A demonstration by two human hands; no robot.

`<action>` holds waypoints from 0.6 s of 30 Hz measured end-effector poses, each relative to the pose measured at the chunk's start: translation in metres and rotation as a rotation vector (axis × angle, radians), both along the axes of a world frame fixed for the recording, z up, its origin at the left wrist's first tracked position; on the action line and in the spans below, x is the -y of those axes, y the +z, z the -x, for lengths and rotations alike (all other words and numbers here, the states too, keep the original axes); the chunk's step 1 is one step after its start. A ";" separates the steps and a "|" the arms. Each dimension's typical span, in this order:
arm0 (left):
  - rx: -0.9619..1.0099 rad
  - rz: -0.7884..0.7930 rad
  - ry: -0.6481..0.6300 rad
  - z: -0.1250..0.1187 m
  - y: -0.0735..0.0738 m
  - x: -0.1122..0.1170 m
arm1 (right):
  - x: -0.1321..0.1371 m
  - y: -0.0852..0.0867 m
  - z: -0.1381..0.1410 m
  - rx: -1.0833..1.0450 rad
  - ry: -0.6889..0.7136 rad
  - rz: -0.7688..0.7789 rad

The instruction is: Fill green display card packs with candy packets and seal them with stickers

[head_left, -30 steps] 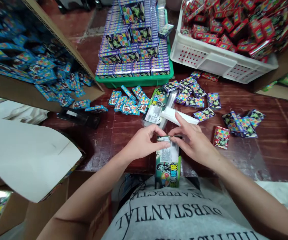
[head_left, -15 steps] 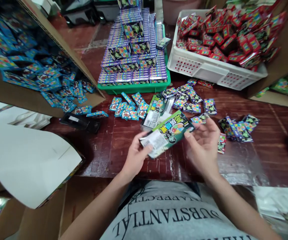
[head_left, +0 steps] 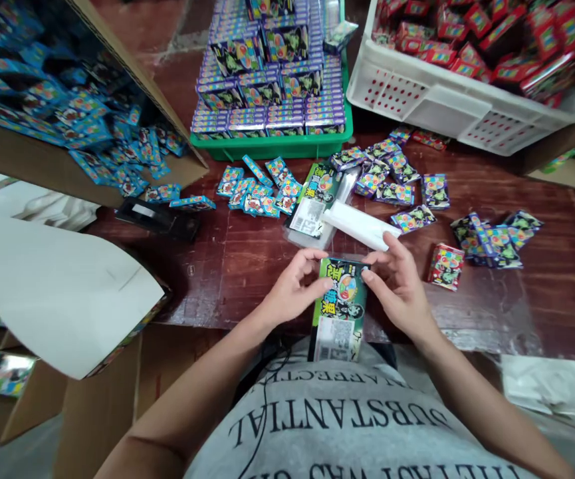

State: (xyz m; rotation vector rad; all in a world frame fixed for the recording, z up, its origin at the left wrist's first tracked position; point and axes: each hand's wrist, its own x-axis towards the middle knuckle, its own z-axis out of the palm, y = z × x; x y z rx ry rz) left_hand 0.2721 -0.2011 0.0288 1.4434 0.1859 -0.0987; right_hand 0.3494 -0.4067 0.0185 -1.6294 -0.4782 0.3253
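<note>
I hold a green printed packet [head_left: 340, 309] upright between both hands, its white label end down against my shirt. My left hand [head_left: 291, 293] pinches its upper left edge. My right hand [head_left: 399, 283] grips the upper right edge with thumb and fingers. Just beyond them on the dark red table [head_left: 247, 266] lie another green packet [head_left: 317, 196] and a white flat packet [head_left: 359, 226]. Small blue packs [head_left: 260, 193] lie left of these, purple packs [head_left: 391, 179] to the right, and one red pack [head_left: 445, 266] near my right hand.
A green tray [head_left: 272, 146] stacked with purple boxes stands at the back centre. A white crate [head_left: 447, 110] of red packs is at back right. A cardboard box [head_left: 68, 179] of blue packs lies open at left. White paper [head_left: 52, 293] covers a carton at lower left.
The green packet has been turned end for end. The label end was at the top a second ago, went sideways over the table, and is now down against my shirt.
</note>
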 end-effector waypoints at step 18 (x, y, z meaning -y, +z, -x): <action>-0.116 -0.106 0.083 -0.021 0.034 -0.012 | -0.011 0.032 -0.014 -0.085 0.028 -0.038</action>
